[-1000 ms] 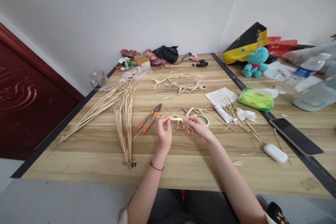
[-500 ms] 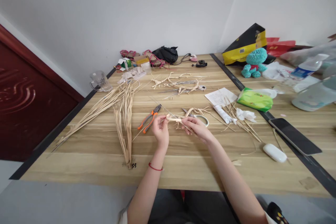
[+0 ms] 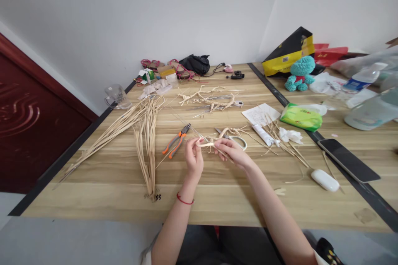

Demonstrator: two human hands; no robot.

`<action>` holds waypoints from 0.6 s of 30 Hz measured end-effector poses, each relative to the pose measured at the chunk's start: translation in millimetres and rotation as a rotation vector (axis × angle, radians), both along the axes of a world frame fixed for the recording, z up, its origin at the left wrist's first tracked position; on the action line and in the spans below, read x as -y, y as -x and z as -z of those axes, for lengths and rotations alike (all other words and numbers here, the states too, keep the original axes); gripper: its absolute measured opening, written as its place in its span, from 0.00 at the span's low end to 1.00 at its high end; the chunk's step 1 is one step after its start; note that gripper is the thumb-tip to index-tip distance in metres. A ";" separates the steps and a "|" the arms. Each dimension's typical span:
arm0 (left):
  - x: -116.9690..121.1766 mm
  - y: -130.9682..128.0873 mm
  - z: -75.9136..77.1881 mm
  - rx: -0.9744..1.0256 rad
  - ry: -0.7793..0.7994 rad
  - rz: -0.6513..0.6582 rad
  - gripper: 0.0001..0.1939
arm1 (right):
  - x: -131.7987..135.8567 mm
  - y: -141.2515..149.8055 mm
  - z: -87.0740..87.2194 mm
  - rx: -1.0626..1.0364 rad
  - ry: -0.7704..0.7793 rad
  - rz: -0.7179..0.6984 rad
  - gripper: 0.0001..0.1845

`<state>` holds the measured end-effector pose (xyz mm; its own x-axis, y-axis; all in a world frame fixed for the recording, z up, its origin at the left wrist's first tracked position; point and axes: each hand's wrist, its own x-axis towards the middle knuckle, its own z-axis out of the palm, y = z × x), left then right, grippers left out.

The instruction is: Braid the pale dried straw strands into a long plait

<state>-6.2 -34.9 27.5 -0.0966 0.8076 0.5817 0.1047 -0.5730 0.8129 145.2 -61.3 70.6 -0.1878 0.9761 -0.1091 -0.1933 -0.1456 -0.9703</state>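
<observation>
My left hand and my right hand are raised just above the wooden table and pinch the two ends of a short pale straw-wrapped piece. Thin wires stick out of that piece towards the upper left. Both hands have their fingers closed on it. A red cord circles my left wrist. Orange-handled pliers lie just left of my left hand. A roll of tape and scissors lie just behind my right hand.
Long straw bundles fan across the left of the table. Finished straw shapes lie further back. To the right are paper, a green tissue pack, a phone, a white case, a teal plush toy and water bottles.
My hands shifted slightly while working the straw piece; the left hand moved a little left and back right. Nothing else on the table moved.
</observation>
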 end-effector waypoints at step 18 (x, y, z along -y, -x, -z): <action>-5.8 4.5 -2.4 -0.076 -0.045 -0.152 0.03 | -1.9 -4.2 6.1 -0.033 -0.032 0.072 0.15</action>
<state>-10.7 -29.1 29.9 -0.1697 0.7600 0.6274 0.2530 -0.5817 0.7731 149.4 -59.4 64.5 -0.1199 0.9901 -0.0724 -0.2336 -0.0990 -0.9673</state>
